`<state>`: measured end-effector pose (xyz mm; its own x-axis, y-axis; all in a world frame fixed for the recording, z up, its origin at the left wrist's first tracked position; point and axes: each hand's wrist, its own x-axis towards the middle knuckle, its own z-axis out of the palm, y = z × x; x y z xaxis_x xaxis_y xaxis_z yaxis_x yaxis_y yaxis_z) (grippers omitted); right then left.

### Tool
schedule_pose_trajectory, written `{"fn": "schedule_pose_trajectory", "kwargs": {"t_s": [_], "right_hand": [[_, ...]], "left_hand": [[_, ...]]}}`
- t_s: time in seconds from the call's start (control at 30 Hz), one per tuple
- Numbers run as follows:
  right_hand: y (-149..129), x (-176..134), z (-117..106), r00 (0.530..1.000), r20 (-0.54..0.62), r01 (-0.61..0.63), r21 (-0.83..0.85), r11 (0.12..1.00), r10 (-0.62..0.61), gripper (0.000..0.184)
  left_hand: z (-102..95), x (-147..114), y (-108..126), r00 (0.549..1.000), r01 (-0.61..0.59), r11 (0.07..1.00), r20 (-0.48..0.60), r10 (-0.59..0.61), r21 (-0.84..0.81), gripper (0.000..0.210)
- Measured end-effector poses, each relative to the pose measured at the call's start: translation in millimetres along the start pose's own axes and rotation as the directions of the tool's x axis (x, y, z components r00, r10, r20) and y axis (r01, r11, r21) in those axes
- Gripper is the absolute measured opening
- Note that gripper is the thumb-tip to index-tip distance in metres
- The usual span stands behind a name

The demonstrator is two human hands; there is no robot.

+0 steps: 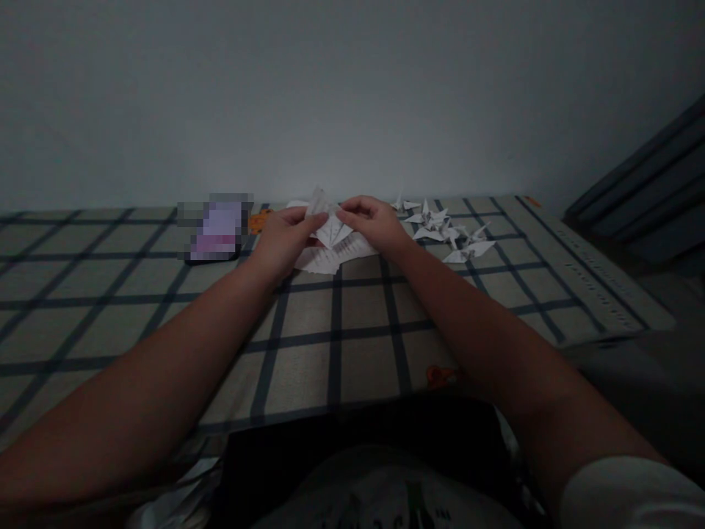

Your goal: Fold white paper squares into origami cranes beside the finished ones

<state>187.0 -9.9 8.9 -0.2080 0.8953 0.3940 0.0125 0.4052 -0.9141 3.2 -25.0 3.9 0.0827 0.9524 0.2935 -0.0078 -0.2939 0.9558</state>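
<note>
Between my two hands is a partly folded piece of white paper [331, 229], with creases fanning down to a point. My left hand [287, 234] pinches its left side between thumb and fingers. On the opposite side, my right hand [374, 220] grips the right edge, thumb in front. Beneath it lie printed paper sheets [319, 260] with torn-looking edges, flat on the cloth. Right of my right hand, several folded paper cranes [440, 224] rest in a loose cluster.
A phone [217, 229], its screen lit and blurred, stands or lies left of my left hand. The checked tablecloth [308, 330] covers the table, which meets a plain wall [352, 95] at the back. Dark ridged panels [650, 176] rise at the right.
</note>
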Motion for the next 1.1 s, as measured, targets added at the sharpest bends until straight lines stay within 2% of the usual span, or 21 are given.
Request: {"fn": "schedule_pose_trajectory", "kwargs": {"t_s": [0.1,0.2,0.33,0.43,0.6,0.77,0.93,1.03,1.1], "right_hand": [[3.1,1.5,-0.4,0.999,0.050,-0.018,-0.003,1.000,0.018,0.027],[5.8,2.5,-1.7,0.999,0.033,-0.032,-0.031,0.999,0.033,0.027],[6.9,2.5,-3.4,0.998,-0.015,-0.053,-0.009,0.999,0.053,0.031],[6.4,2.0,-3.7,0.997,-0.042,-0.065,0.062,0.996,0.067,0.036],[5.0,1.8,-3.5,0.993,-0.038,-0.105,0.160,0.981,0.112,0.041],[8.7,4.0,-3.5,0.994,-0.038,-0.095,0.158,0.983,0.102,0.041],[10.4,3.2,-3.3,0.999,0.049,-0.029,0.154,0.988,0.021,0.045],[8.4,1.5,-3.8,0.992,0.124,-0.032,0.126,0.992,0.017,0.048],[7.8,1.0,-4.1,0.991,0.131,-0.033,0.094,0.995,0.021,0.046]], "left_hand": [[0.7,-1.7,2.7,0.999,0.015,0.999,0.027,-0.016,0.028,0.031],[3.1,-2.5,6.6,0.998,0.041,0.999,0.051,-0.041,0.007,0.031],[4.0,2.0,9.1,0.993,0.110,0.977,0.055,-0.102,-0.184,0.024],[1.8,4.7,11.4,0.981,0.176,0.947,0.125,-0.147,-0.268,0.021],[-2.0,3.1,15.1,0.970,0.186,0.947,0.200,-0.135,-0.261,0.021],[-2.7,1.6,13.9,0.965,0.165,0.963,0.238,-0.113,-0.214,0.025],[-4.3,3.2,10.0,0.973,0.145,0.967,0.206,-0.102,-0.208,0.023],[-4.8,4.3,9.8,0.972,0.159,0.963,0.203,-0.115,-0.215,0.021],[-4.3,4.4,10.4,0.976,0.165,0.959,0.178,-0.125,-0.229,0.019]]}}
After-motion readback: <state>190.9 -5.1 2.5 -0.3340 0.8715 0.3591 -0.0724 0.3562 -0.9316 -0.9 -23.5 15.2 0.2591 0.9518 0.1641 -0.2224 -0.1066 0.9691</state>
